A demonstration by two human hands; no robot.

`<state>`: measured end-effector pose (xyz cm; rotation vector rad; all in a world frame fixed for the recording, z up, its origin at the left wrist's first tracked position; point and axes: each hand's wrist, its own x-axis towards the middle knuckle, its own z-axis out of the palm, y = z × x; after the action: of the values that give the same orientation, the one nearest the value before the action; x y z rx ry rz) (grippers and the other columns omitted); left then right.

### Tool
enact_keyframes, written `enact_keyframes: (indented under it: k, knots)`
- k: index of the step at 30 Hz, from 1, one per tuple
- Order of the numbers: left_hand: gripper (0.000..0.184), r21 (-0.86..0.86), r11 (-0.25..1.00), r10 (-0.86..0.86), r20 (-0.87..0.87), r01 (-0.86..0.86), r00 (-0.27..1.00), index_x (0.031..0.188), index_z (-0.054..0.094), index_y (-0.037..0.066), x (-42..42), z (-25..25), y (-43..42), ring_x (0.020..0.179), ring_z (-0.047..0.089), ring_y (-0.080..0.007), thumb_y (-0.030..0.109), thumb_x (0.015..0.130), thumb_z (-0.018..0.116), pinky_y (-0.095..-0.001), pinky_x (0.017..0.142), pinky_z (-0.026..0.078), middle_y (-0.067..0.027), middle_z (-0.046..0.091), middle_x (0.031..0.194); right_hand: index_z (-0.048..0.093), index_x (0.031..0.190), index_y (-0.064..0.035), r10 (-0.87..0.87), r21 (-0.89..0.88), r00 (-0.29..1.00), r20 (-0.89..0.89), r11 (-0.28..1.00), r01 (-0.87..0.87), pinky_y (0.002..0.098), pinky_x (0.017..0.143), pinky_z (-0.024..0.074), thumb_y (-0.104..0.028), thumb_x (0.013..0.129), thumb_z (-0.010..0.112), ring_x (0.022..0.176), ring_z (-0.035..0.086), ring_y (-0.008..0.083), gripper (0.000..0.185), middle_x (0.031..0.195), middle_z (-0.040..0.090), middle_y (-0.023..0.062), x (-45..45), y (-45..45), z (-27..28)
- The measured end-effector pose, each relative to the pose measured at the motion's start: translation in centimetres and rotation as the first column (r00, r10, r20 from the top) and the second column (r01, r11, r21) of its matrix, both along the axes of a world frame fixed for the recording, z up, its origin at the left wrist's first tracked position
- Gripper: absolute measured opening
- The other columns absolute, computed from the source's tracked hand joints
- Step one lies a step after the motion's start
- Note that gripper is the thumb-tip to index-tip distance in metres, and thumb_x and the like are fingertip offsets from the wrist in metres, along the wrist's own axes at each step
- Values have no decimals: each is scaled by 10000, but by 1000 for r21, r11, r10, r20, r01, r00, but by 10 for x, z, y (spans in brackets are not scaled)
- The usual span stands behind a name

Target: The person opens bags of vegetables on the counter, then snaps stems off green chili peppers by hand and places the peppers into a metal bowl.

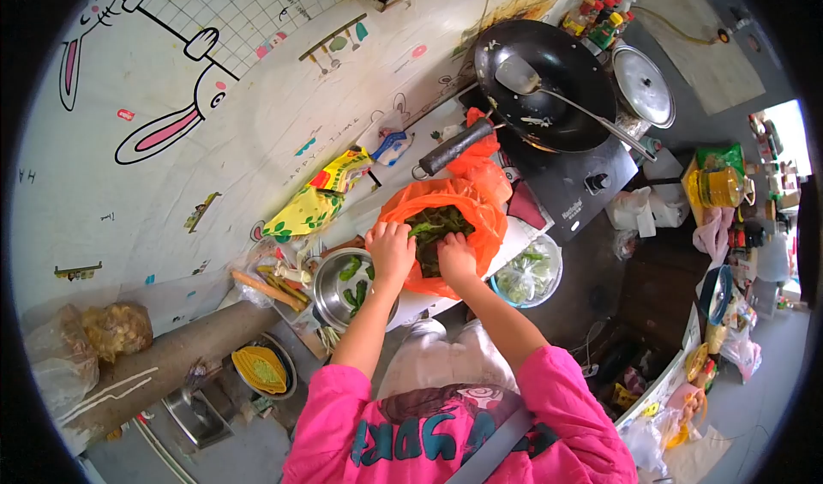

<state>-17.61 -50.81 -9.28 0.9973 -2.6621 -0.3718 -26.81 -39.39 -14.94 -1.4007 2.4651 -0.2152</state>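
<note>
An orange plastic bag [484, 201] stands open on the counter, with green peppers [441, 222] inside. My left hand [392, 248] is at the bag's left edge, its fingers bent over the rim; what they hold, if anything, is hidden. My right hand [456, 257] reaches into the bag's mouth at the peppers, with its fingertips partly hidden among them. Just left of the bag sits a steel bowl [328, 288] with a few green peppers [350, 268] in it.
A black wok [557, 51] with a metal spatula [518, 75] rests on the stove [570, 188]. Its handle points toward the bag. A basin [549, 282] with bagged greens is below right. Carrots [267, 287] and a yellow packet [343, 169] lie at left.
</note>
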Motion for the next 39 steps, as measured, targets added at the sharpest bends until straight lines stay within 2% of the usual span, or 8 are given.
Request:
enact_keyframes:
  k: [12,18,22,25,29,34,37,39]
  knots:
    - [202,24,1000,1,-40,0,999,820,588,109,6,-6,2,894,483,-209,149,648,686,-419,835,324,-9,555,834,611,831,-71,-57,90,995,84,995,50,345,769,453,-207,698,628,894,512,274,191,843,585,100,-2,-20,-20]
    - [207,43,999,22,-54,-20,998,822,587,108,7,-7,-1,890,491,-211,148,647,690,-406,811,329,-9,558,828,620,869,-62,-3,-262,991,130,964,37,319,721,471,-122,728,589,823,547,258,156,819,591,97,-13,0,19]
    - [197,44,999,11,-60,-8,998,813,589,110,8,-6,2,884,495,-214,147,647,688,-404,800,328,-7,563,824,608,986,-38,-54,-304,734,677,888,346,284,654,482,-91,783,588,636,593,220,211,763,609,70,-26,25,42]
    - [186,21,999,-35,-54,36,998,809,591,112,5,-4,7,876,496,-217,146,648,679,-407,786,332,-6,569,834,586,1000,4,-58,-7,78,995,756,655,246,664,477,-78,833,552,698,592,128,190,788,617,25,-24,40,80]
    - [193,89,994,-60,-73,67,996,820,589,117,3,-3,20,888,485,-218,149,653,681,-413,810,325,-17,559,834,575,980,0,57,-23,-28,998,729,684,214,688,457,-91,848,555,745,563,71,162,866,597,0,-22,60,109]
    - [162,335,938,31,-329,86,944,817,550,38,5,2,39,639,530,-202,86,704,656,-320,581,419,-60,562,686,587,967,5,173,-76,-59,983,681,728,222,706,459,-55,800,609,753,563,84,179,876,610,16,-20,76,130]
    - [171,837,546,312,-238,32,920,885,530,16,13,5,46,640,530,-112,96,768,625,-256,562,414,-55,602,749,583,974,5,201,-93,-58,978,665,741,223,702,459,-51,796,612,752,565,89,190,872,607,20,-19,85,142]
    - [200,910,366,385,-339,196,858,984,498,-6,17,14,55,732,556,-91,81,820,573,-220,642,436,-86,629,868,578,980,7,221,-116,-42,974,655,747,221,696,459,-58,801,607,748,565,88,193,870,605,23,-19,91,148]
